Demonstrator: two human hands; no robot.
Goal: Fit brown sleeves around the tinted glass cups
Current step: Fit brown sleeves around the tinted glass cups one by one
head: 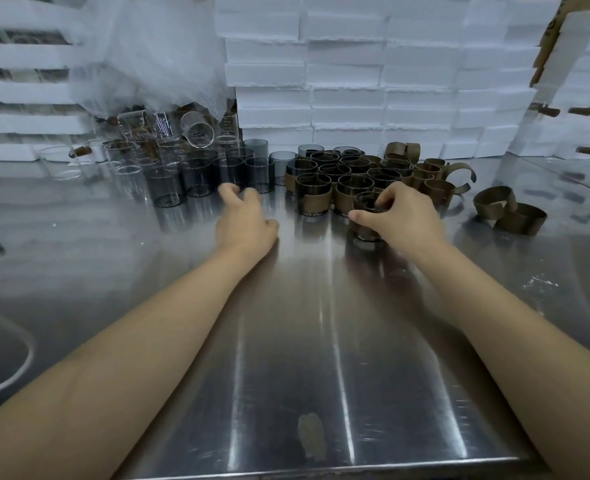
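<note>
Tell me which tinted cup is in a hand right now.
The cup nearest the camera, gripped by the right hand; the other cups stand behind it ungripped, and the left hand holds nothing.

We see cool, even light from above streaking pale glare down the steel surface nearer than the left hand, whose fingers are blurred, while the frame's edges bow and soften.

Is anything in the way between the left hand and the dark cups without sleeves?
No, nothing visible. The left hand hovers just before the bare tinted cups, only shiny table between. The right hand grips another cup aside.
</note>
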